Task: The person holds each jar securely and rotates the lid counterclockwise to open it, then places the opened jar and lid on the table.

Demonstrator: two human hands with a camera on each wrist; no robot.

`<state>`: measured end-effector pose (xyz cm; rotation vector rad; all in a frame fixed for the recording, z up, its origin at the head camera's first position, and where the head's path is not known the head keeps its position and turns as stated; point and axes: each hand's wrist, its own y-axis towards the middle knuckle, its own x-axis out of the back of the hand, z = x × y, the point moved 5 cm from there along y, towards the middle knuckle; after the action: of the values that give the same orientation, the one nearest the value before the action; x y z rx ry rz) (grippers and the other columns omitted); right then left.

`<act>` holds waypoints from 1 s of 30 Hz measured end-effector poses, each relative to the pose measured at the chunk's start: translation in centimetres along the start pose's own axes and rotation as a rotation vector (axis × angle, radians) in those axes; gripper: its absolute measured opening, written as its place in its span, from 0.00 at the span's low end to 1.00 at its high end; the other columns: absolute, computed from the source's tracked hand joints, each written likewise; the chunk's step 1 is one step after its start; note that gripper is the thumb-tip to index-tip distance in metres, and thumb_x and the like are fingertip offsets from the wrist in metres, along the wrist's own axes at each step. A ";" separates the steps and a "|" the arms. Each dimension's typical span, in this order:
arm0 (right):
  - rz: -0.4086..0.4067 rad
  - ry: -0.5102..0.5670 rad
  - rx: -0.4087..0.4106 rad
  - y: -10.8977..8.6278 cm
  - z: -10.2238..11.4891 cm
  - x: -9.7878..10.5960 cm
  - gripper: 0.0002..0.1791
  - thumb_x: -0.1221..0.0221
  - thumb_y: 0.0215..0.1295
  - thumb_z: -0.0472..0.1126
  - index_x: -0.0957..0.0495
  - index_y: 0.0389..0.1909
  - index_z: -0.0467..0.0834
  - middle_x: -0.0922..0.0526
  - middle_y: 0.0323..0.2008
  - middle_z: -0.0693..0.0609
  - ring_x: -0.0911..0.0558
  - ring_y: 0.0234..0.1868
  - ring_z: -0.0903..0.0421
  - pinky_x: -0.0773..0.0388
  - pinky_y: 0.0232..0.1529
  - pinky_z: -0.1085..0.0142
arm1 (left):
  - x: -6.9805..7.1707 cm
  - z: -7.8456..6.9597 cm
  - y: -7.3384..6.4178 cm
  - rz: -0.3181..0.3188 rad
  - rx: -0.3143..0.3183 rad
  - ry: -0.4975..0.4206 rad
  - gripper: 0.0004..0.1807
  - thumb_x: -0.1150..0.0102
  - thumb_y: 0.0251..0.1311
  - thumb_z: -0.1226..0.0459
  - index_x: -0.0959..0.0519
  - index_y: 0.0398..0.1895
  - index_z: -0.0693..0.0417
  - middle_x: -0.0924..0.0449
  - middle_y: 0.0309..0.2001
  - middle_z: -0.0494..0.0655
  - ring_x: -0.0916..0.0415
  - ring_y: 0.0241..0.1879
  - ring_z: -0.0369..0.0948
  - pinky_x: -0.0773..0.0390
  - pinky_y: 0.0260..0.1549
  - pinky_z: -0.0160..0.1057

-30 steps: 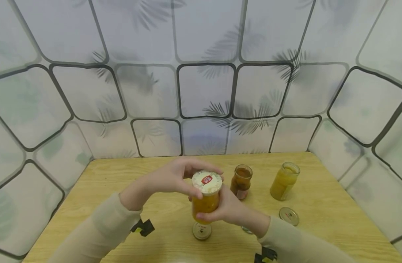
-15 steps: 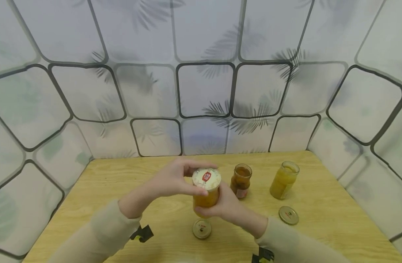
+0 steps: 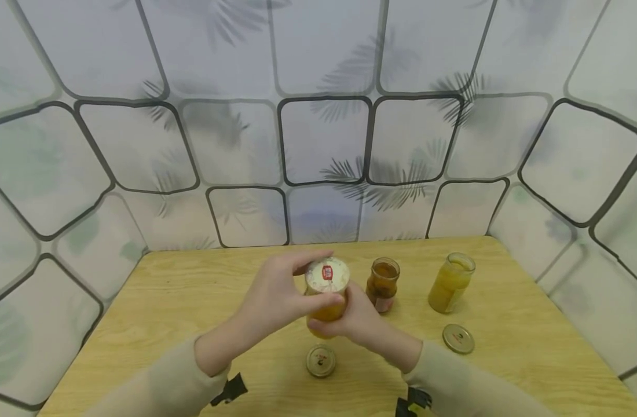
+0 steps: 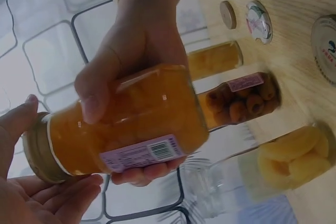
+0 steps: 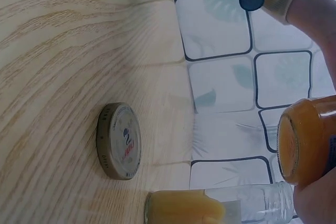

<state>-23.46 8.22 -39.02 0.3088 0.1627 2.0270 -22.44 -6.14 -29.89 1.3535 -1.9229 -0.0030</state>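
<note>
An orange-filled glass jar [image 4: 142, 108] with a capped top is held up over the table. My left hand [image 3: 277, 292] curls its thumb and fingers around the jar's lid [image 3: 324, 285], which bears a pale cover with a red mark. Lower down, my right hand [image 3: 365, 318] grips the jar's body. The left wrist view shows a barcode label on the jar's side. Below the jar, a gold lid [image 3: 321, 361] lies on the table.
Uncapped jars stand beyond my right hand: a brown one [image 3: 383, 284] and a yellow one [image 3: 450, 284]. Left wrist view also shows a yellow-fruit jar [image 4: 286, 161] and a patterned lid [image 4: 260, 22]. Another gold lid [image 3: 458, 338] lies right. Patterned walls [image 3: 324, 139] enclose the wooden table [image 3: 167, 301].
Both hands have moved the jar slightly upward in the head view. The red mark on its lid has turned counterclockwise, and my left thumb has shifted rightward across the front.
</note>
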 end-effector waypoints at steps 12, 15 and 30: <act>-0.001 -0.025 0.018 -0.1 0.1 -0.2 0.36 0.25 0.54 0.33 0.27 0.65 0.33 0.16 0.56 0.33 0.15 0.49 0.64 0.15 0.55 0.67 | 1.1 -0.3 -0.8 0.083 -0.040 0.057 0.31 0.24 0.62 0.63 0.20 0.67 0.63 0.14 0.62 0.57 0.14 0.60 0.52 0.14 0.59 0.48; 0.012 -0.022 0.041 0.0 0.3 -0.4 0.37 0.25 0.53 0.32 0.27 0.65 0.32 0.16 0.55 0.31 0.15 0.49 0.65 0.15 0.56 0.68 | 1.3 -0.3 -0.9 0.078 -0.024 0.099 0.32 0.21 0.59 0.60 0.19 0.66 0.61 0.13 0.61 0.54 0.14 0.59 0.51 0.14 0.59 0.48; 0.031 -0.035 0.033 0.3 0.2 -0.8 0.38 0.25 0.54 0.32 0.29 0.67 0.34 0.17 0.57 0.35 0.16 0.50 0.61 0.16 0.57 0.67 | 2.2 -0.9 -1.2 -0.010 -0.008 0.121 0.32 0.16 0.52 0.59 0.15 0.62 0.56 0.10 0.57 0.48 0.11 0.55 0.47 0.12 0.55 0.45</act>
<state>-23.31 7.35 -38.89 0.3699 0.1710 2.0494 -21.26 -8.04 -28.51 1.3274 -1.8135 0.0648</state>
